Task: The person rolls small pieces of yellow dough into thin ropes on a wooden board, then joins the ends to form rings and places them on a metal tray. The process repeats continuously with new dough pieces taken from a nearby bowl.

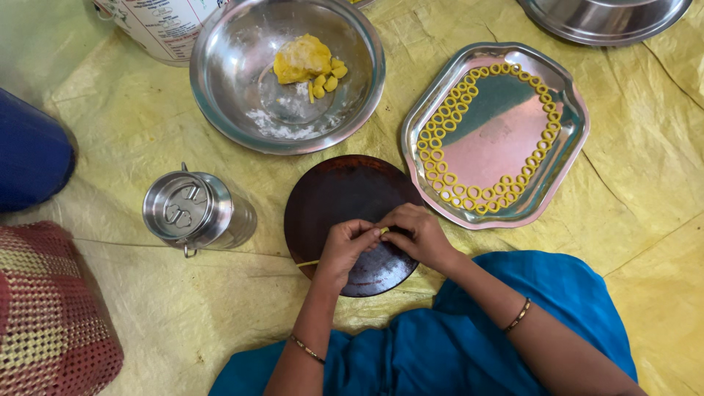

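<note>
My left hand (345, 248) and my right hand (416, 235) meet over a round dark brown board (334, 192), fingertips pinching a thin strip of yellow dough (383, 230). The strip's loose end (308, 263) pokes out left below my left hand. A steel tray (568, 139) to the right holds several small yellow dough rings (440, 139) laid along its rim. A steel bowl (220, 66) beyond the board holds a yellow dough lump (301, 57), small dough pieces and white flour.
A lidded steel canister (192, 209) stands left of the board. A blue object (29, 150) and a red crocheted mat (51, 308) lie at the far left. Another steel vessel (605, 16) and a white printed container (158, 26) sit at the top. A yellow sheet (645, 235) covers the floor.
</note>
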